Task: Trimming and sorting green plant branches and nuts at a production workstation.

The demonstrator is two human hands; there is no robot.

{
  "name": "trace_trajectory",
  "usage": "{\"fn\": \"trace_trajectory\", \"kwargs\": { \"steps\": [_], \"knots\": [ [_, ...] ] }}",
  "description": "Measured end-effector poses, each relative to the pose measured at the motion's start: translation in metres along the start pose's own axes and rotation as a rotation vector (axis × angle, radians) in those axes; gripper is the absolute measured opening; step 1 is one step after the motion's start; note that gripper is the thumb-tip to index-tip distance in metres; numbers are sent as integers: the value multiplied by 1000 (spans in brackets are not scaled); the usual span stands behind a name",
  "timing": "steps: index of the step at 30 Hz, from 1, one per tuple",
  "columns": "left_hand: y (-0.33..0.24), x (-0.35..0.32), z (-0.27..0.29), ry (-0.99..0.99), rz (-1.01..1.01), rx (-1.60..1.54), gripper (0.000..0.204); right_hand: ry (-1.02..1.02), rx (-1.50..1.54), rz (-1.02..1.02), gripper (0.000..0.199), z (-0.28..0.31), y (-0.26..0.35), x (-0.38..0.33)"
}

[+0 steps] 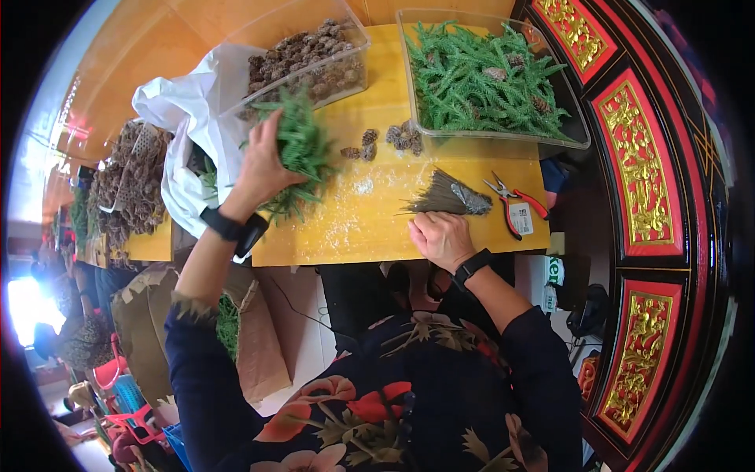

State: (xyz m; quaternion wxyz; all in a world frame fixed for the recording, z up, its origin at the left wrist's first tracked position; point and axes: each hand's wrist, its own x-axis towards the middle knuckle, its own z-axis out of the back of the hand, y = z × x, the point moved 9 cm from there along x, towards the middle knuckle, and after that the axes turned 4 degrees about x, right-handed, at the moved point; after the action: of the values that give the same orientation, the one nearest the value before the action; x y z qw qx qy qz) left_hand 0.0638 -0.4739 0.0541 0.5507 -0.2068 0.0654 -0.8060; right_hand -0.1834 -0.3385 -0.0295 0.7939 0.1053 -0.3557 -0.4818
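Observation:
My left hand (263,169) is wrapped round a bunch of green artificial pine sprigs (303,145), blurred by motion, over the left part of the yellow table. At the table's front edge rests my right hand (443,238), its fingers curled in; whatever they may hold is hidden. Just beyond it lies a bundle of thin brown wires (448,193), wrapped at one end in clear plastic. Pliers with red handles (519,208) lie open to the right of the bundle. Several loose pine cones (403,138) sit farther back.
A clear bin (582,144) of green sprigs and some cones stands back right. Another clear bin (358,59) of pine cones stands back left, beside a white bag (185,102). Netted cones (130,173) are heaped far left. An opened cardboard box (263,346) stands below.

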Motion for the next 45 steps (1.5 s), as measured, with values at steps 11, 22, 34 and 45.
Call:
{"fn": "trace_trajectory", "kwargs": {
  "steps": [11, 22, 34, 45],
  "knots": [
    [6, -14, 39, 198, 133, -375, 85, 12, -17, -3, 20, -1, -4, 2],
    [304, -21, 57, 156, 824, -244, 35, 55, -81, -8, 18, -3, 2, 7],
    [336, 94, -77, 36, 189, -353, 35, 104, -32, -106, 27, -6, -10, 10],
    [381, 91, -191, 146, 304, -444, 36, 137, -13, -118, 30, -10, -13, 13]
  ]
}}
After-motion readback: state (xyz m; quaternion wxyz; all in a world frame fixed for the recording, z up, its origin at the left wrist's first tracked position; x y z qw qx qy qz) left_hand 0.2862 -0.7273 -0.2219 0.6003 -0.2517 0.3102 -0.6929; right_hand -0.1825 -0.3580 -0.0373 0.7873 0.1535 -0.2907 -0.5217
